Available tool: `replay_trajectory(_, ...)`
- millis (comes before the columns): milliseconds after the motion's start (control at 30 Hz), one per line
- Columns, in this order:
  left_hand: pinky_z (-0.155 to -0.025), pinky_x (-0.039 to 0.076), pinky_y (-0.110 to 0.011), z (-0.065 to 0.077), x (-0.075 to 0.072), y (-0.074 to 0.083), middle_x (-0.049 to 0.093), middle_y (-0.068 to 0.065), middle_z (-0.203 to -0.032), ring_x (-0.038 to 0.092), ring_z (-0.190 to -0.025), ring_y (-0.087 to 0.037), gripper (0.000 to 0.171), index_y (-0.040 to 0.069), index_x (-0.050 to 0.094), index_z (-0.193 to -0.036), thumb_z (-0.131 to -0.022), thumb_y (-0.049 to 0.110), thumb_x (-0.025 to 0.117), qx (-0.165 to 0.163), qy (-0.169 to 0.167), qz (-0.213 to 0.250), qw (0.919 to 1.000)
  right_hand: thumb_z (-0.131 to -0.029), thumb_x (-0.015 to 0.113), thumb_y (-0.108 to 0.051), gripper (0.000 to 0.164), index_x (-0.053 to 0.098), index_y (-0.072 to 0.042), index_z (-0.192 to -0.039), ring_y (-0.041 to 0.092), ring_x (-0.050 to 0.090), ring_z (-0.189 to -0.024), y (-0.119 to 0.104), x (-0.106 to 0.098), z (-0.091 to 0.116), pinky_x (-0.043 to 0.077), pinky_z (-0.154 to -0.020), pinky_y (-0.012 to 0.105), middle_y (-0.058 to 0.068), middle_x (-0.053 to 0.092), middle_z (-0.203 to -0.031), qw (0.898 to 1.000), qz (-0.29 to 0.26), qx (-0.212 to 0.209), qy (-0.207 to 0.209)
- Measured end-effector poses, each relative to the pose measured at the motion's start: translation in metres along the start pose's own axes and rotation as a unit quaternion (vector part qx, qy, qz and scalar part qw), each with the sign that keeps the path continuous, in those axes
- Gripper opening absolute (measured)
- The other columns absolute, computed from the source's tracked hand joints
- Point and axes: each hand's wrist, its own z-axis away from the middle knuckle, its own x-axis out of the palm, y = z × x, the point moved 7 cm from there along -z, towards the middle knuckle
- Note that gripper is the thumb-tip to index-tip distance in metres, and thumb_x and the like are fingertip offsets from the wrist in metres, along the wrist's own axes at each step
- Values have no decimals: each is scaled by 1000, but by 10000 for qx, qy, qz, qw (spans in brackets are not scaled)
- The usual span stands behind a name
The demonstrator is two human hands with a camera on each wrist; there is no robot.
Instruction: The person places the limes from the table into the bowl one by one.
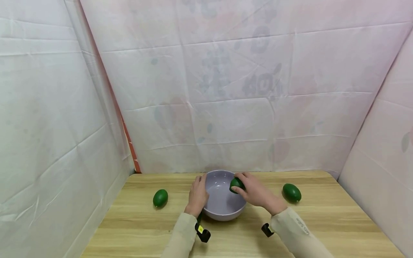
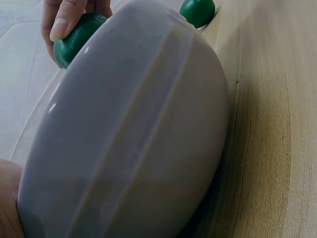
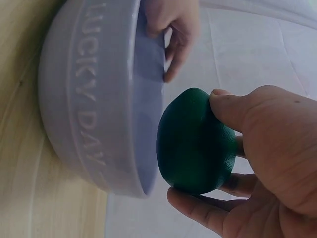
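A lavender bowl (image 1: 222, 202) stands on the table, its outside marked with raised "LUCKY DAY" letters in the right wrist view. My left hand (image 1: 197, 196) grips its left rim, the thumb toward the inside and the other fingers along the outer wall. Pinched between the thumb and fingers of my right hand (image 1: 258, 191) is a green lime (image 3: 195, 144), held over the bowl's right side. In the head view the bowl's visible inside holds nothing. The left wrist view shows the bowl's outer wall (image 2: 129, 129) close up.
On the wooden table (image 1: 135, 229), a second lime (image 1: 160, 198) lies left of the bowl and a third lime (image 1: 292, 192) lies to the right, near my right forearm. White sheeting (image 1: 226, 118) hangs behind the table and along both sides.
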Motion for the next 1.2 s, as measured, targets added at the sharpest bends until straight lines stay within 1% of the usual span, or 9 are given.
replay_trajectory(167, -85, 59, -51, -1, -1, 1, 59, -21, -129, 65, -110, -40, 72, 8, 52, -145, -79, -11, 73, 53, 13, -20, 10000, -99, 64, -32, 52, 56, 1, -139, 28, 63, -100, -2, 10, -4, 54, -81, 44, 24, 60, -128, 9998, -16, 6, -221)
replay_trajectory(333, -84, 59, -51, 0, -2, 3, 59, -20, -130, 64, -111, -40, 71, 9, 52, -145, -80, -11, 73, 7, -29, -22, 10000, -99, 64, -32, 50, 57, 1, -137, 26, 64, -97, -6, 19, -4, 54, -78, 42, 24, 61, -129, 9994, 27, -142, -315)
replay_trajectory(433, -84, 59, -51, -1, -2, 3, 58, -20, -132, 64, -112, -40, 71, 10, 52, -146, -81, -10, 73, -16, -55, -32, 10000, -99, 65, -32, 49, 57, 1, -135, 23, 63, -91, -8, 25, -5, 53, -73, 40, 23, 62, -126, 9990, 53, -294, -333)
replay_trajectory(667, -86, 59, -51, -1, -1, 2, 59, -20, -131, 64, -112, -40, 71, 10, 52, -146, -81, -9, 73, 21, -46, -42, 10000, -98, 67, -32, 48, 60, 1, -131, 17, 58, -86, -12, 38, -5, 50, -70, 35, 18, 63, -117, 9975, 110, -460, -521)
replay_trajectory(767, -86, 59, -51, -1, -1, 2, 59, -20, -131, 64, -111, -39, 71, 10, 52, -146, -80, -9, 73, 29, -18, -39, 10000, -97, 67, -31, 46, 61, 1, -129, 17, 58, -87, -13, 42, -4, 51, -71, 35, 17, 64, -115, 9971, 131, -478, -580)
replay_trajectory(933, -84, 58, -52, 0, -2, 2, 59, -21, -130, 64, -110, -41, 71, 10, 53, -144, -80, -10, 74, 37, -8, 10, 10000, -97, 68, -33, 46, 62, 0, -130, 21, 62, -92, -13, 51, -3, 54, -76, 39, 17, 65, -118, 9964, 111, -413, -735)
replay_trajectory(1000, -86, 58, -53, 0, -2, 2, 59, -21, -131, 64, -112, -41, 71, 10, 52, -146, -81, -10, 73, 16, -50, 15, 10000, -97, 68, -34, 47, 62, -1, -130, 22, 63, -93, -12, 55, -3, 54, -78, 40, 17, 65, -119, 9959, 88, -373, -816)
replay_trajectory(1200, -89, 58, -52, 0, 0, 2, 58, -20, -133, 63, -114, -39, 71, 10, 50, -147, -82, -9, 72, 1, -69, 6, 10000, -95, 70, -35, 45, 65, -2, -125, 21, 63, -90, -12, 61, -3, 54, -76, 40, 13, 67, -112, 9949, -33, -404, -920)
